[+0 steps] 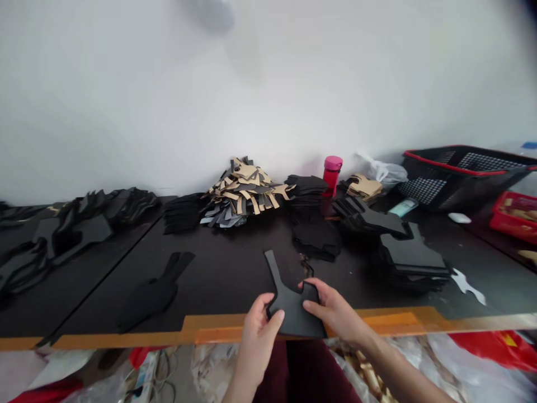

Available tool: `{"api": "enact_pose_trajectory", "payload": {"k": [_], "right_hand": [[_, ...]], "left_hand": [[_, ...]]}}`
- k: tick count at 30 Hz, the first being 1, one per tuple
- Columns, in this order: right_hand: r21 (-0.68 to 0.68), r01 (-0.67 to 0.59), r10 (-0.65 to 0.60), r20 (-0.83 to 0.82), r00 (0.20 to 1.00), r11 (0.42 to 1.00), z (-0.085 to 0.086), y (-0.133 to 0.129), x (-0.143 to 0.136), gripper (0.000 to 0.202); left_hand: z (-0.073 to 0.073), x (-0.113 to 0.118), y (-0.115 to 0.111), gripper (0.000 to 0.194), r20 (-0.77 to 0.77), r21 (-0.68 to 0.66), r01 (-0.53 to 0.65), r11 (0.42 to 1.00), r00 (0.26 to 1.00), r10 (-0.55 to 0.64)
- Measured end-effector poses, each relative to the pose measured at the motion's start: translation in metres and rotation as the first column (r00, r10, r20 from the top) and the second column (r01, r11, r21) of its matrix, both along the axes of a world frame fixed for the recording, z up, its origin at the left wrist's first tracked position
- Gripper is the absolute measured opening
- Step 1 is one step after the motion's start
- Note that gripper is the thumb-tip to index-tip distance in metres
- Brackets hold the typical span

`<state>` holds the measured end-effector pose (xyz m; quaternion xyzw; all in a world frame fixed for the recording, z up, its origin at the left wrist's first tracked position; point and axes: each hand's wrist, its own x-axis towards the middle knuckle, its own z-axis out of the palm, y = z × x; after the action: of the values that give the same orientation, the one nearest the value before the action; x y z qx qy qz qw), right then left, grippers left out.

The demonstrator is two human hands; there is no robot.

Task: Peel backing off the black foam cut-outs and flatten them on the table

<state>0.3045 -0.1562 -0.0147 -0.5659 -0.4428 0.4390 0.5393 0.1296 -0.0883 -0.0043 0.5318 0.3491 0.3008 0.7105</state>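
Observation:
A dark grey cut-out piece [296, 313] with a long narrow strip at its upper left is held over the table's front edge. My left hand [260, 327] grips its left side, thumb on top. On the right side, my right hand [329, 308] pinches it near a notch, thumb on the face. The fingers beneath the piece are partly hidden. Left of my hands lies a black piece with a similar strip [153, 294]. A stack of grey cut-out pieces [413, 254] stands to the right.
Beige and grey pieces [245, 190] form a heap by the wall, between black stacks [182, 212]. A pink bottle [332, 176], a black basket [444, 176] and a red container [514, 221] stand at the right. Dark pieces [90, 229] are piled far left. Brown tape [222, 324] lines the front edge.

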Motion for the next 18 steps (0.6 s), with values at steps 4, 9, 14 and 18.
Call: {"api": "enact_pose_trajectory", "payload": {"k": [4, 9, 14, 18], "right_hand": [[-0.099, -0.158, 0.169, 0.115, 0.979, 0.982, 0.012, -0.013, -0.004, 0.034], [-0.132, -0.1, 0.128, 0.22, 0.967, 0.986, 0.021, -0.022, -0.009, 0.035], [-0.124, 0.069, -0.024, 0.334, 0.942, 0.99, 0.032, -0.026, -0.007, 0.028], [-0.089, 0.07, -0.03, 0.39, 0.92, 0.994, 0.047, -0.034, -0.002, 0.028]], "left_hand": [[0.006, 0.001, 0.02, 0.049, 0.047, -0.082, -0.13, 0.988, 0.99, 0.134], [0.02, 0.007, 0.041, 0.062, 0.048, -0.15, -0.324, 0.934, 0.941, 0.334], [0.034, 0.016, 0.041, 0.07, 0.06, -0.258, -0.367, 0.894, 0.917, 0.394], [0.038, 0.022, 0.04, 0.073, 0.065, -0.258, -0.391, 0.883, 0.905, 0.42]]}}
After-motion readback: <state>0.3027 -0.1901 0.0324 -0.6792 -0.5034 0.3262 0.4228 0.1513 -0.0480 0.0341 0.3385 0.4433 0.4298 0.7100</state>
